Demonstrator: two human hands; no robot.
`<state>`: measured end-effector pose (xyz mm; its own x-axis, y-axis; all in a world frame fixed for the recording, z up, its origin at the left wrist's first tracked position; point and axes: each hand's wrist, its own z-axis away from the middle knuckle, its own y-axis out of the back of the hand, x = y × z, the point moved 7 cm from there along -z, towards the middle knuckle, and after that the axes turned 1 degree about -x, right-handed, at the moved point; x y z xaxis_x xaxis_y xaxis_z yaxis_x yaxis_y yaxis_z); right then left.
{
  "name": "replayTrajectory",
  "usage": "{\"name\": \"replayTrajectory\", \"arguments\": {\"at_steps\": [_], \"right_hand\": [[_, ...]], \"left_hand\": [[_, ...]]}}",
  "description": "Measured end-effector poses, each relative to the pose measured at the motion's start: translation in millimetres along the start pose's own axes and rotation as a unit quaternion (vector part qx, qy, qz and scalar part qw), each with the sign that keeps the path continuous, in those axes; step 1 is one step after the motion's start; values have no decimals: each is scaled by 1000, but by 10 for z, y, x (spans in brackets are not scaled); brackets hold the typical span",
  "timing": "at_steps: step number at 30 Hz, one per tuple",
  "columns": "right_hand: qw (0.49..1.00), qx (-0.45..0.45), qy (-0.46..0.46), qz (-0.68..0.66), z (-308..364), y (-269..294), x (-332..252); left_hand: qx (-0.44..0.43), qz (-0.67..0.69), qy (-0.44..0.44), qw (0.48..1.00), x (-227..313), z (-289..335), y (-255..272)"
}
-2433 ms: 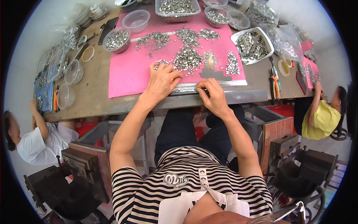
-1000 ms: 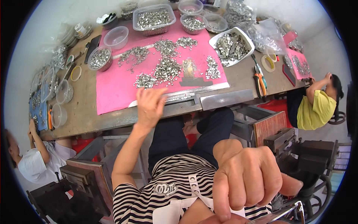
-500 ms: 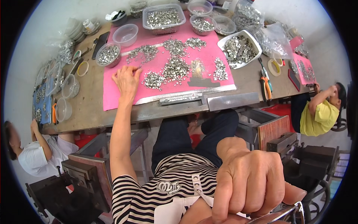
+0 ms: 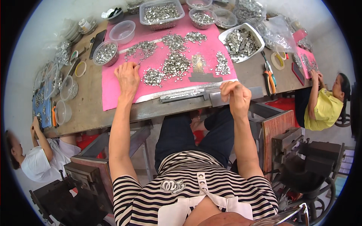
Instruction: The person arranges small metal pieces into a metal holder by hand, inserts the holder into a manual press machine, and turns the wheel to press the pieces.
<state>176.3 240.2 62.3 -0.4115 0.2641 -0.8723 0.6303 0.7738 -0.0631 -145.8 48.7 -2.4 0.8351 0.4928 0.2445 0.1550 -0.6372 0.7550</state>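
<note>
My left hand [image 4: 127, 78] rests on the pink mat [image 4: 113, 86], left of the piles, its fingers bent together. Whatever its fingertips hold, if anything, is hidden. My right hand [image 4: 236, 97] hovers over the bench's front edge near a flat grey metal plate [image 4: 250, 93], fingers curled in; I cannot make out anything in them. Small shiny metal pieces [image 4: 176, 64] lie heaped in the mat's middle, with a smaller pile [image 4: 154, 77] nearest my left hand. Other pieces stand in rows on a dark flat plate [image 4: 205, 78]. A slotted metal bar [image 4: 183, 95] lies along the front edge.
Tubs of metal pieces stand behind, among them a large rectangular tub [image 4: 160, 15] and a round tub [image 4: 106, 54]. A white tray [image 4: 260, 39] of pieces, orange-handled pliers [image 4: 270, 81] and tape rolls [image 4: 278, 62] are at right. Co-workers sit at left [image 4: 41, 162] and right [image 4: 324, 107].
My right hand has dropped from close by my face to the bench's front edge. My left hand stays at the mat's left. The right co-worker's raised hand has come down to the bench.
</note>
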Motion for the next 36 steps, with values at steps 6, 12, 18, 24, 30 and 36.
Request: {"name": "replayTrajectory", "arguments": {"at_steps": [6,12,18,24,30,36], "right_hand": [[979,101,-132,115,267,411,693],[972,101,-139,160,170,354,703],[953,-50,-75,290,-160,-120,553],[924,-191,-20,331,-368,-545,595],[882,-270,20,385,-367,-799,761],[871,-297,22,391,-385,-866,783]], "left_hand": [[-11,105,17,994,29,-14,67],[-102,231,-82,964,1173,48,44],[-190,283,-113,933,1464,114,-203],[-114,276,8,955,710,-87,98],[-52,224,151,962,-276,-18,148],[-76,132,130,980,-172,-93,117]]}}
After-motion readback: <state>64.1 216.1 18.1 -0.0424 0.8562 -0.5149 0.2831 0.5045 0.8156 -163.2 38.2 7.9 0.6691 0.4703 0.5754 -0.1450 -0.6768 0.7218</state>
